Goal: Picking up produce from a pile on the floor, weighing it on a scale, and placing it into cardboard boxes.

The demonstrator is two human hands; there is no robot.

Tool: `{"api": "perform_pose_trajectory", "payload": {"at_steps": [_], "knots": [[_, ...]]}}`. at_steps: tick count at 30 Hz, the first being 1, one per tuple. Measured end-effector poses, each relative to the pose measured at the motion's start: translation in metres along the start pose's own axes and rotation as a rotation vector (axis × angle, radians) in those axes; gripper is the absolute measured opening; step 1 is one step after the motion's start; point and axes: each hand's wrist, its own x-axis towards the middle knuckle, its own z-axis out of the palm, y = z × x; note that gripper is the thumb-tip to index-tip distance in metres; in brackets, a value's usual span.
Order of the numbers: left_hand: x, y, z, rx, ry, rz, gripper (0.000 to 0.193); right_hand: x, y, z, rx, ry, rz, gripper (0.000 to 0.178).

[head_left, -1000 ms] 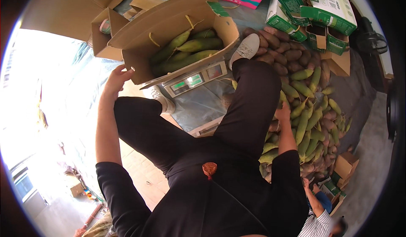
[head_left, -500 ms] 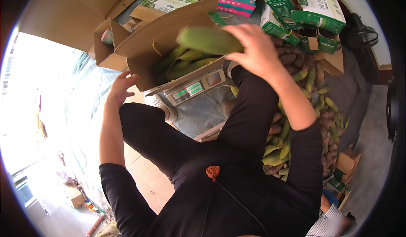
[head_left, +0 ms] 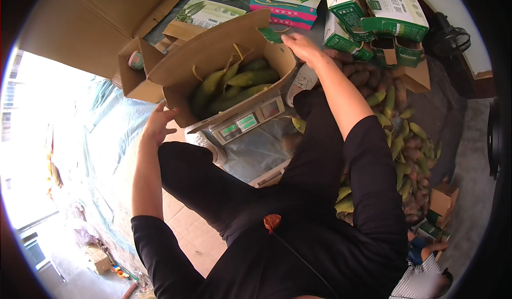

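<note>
An open cardboard box stands in front of me on a digital scale with a lit green display. Several long green radishes lie inside it, some with thin stalks. At the box's right end, my right hand has its fingers closed on the edge near a green flap. My left hand is at the box's lower left corner, its fingers apart and the tips against or close to the cardboard. It holds nothing. Two yellow cord loops show inside the box.
A heap of green radishes, many soil-brown, lies to my right. Printed cartons are stacked at the back right, beside a black fan. A small open box adjoins the left end. Another person is at the lower right.
The large green radish that my right hand held over the box has left the hand, and more radishes show inside. My right hand has moved to the box's right end.
</note>
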Motion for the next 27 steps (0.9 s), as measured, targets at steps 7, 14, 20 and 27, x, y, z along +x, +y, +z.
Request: {"api": "perform_pose_trajectory", "payload": {"at_steps": [7, 14, 20, 27], "knots": [[0.007, 0.005, 0.007, -0.093, -0.034, -0.021, 0.070, 0.028, 0.023, 0.008, 0.151, -0.086, 0.122, 0.056], [0.019, -0.001, 0.000, -0.143, 0.091, 0.005, 0.084, 0.045, 0.018, 0.026, 0.351, -0.091, -0.064, 0.061], [0.015, -0.020, -0.054, -0.294, 0.260, 0.041, 0.079, 0.029, -0.054, 0.058, 0.495, -0.250, -0.080, 0.042], [-0.060, -0.056, -0.132, -0.463, 0.347, 0.179, 0.064, -0.013, -0.145, 0.113, 0.240, -0.393, -0.101, 0.077]]}}
